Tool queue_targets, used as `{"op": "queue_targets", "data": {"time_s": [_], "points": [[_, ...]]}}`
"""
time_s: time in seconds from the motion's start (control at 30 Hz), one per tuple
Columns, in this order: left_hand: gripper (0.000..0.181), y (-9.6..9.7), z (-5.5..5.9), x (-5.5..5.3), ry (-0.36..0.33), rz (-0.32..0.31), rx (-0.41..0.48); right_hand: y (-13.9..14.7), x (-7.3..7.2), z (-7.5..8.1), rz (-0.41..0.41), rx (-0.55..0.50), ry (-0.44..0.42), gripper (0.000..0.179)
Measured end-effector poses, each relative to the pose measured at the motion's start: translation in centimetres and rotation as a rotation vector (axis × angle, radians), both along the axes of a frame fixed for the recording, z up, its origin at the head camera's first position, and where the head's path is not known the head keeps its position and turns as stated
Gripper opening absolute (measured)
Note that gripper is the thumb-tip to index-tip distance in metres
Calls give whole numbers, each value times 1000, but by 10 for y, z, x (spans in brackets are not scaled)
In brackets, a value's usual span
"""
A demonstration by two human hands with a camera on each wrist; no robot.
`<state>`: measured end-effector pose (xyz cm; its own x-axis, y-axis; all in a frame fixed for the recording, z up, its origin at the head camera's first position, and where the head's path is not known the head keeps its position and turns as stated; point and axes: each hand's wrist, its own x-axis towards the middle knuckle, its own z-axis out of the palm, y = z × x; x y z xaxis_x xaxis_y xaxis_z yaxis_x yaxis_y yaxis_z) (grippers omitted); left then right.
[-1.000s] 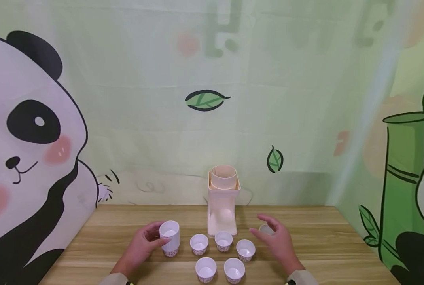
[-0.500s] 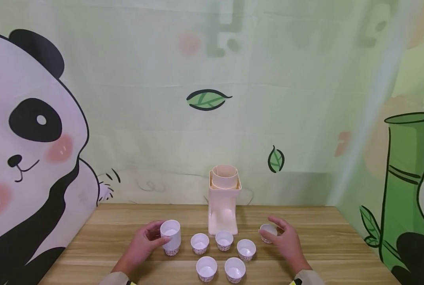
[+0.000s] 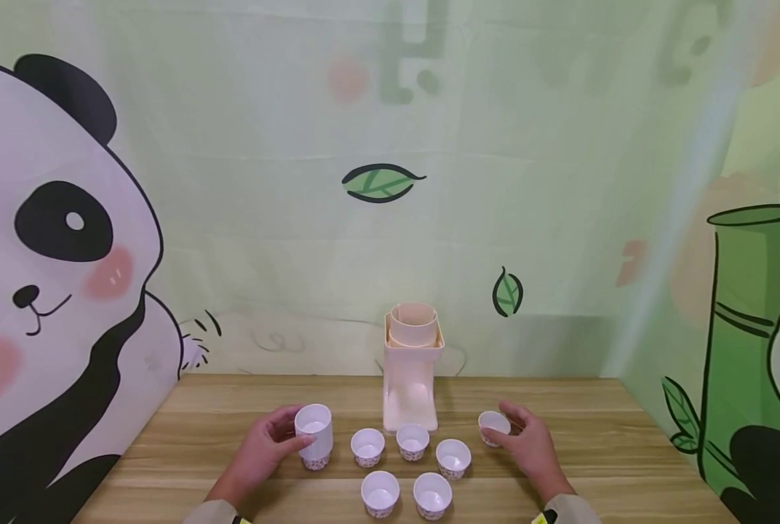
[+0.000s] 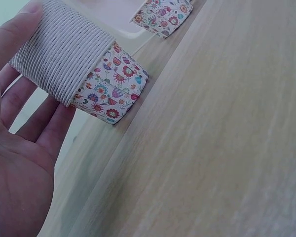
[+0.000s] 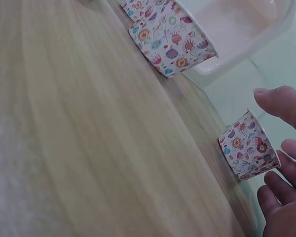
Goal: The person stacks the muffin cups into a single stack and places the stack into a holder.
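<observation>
My left hand (image 3: pixel 268 447) grips a tall stack of nested paper cups (image 3: pixel 314 437) at the left of the table. In the left wrist view the thumb and fingers curl round the ribbed column of white rims (image 4: pixel 64 49), above the floral lowest cup. My right hand (image 3: pixel 530 447) is beside a single floral paper cup (image 3: pixel 493 422) at the right. In the right wrist view the thumb (image 5: pixel 281 103) stands apart from that cup (image 5: pixel 249 148), and the fingertips are right at its rim. The cup sits upright on the table.
Several more floral paper cups, among them a back one (image 3: pixel 412 442) and a front one (image 3: pixel 380 493), stand upright between the hands. Behind them is a pale pink stand (image 3: pixel 408 393) with a round pink container (image 3: pixel 412 327) on top. A panda-printed cloth (image 3: pixel 265 218) hangs behind the wooden table (image 3: pixel 226 407).
My right hand has shifted right, uncovering more of the single cup, and its fingers have drawn in toward the rim. The left hand and its stack have stayed in place.
</observation>
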<state>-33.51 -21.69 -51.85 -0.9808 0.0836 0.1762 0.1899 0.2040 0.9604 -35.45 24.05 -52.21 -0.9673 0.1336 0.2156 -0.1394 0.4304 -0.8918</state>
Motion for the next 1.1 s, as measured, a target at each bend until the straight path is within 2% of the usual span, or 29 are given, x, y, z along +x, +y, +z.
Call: {"op": "queue_targets", "data": {"time_s": [0.37, 1.1], "points": [[54, 0, 1, 1, -9, 8, -1, 1, -3, -4, -4, 51, -12, 73], [53, 0, 1, 1, -2, 3, 7, 2, -6, -7, -11, 81, -19, 69]]}}
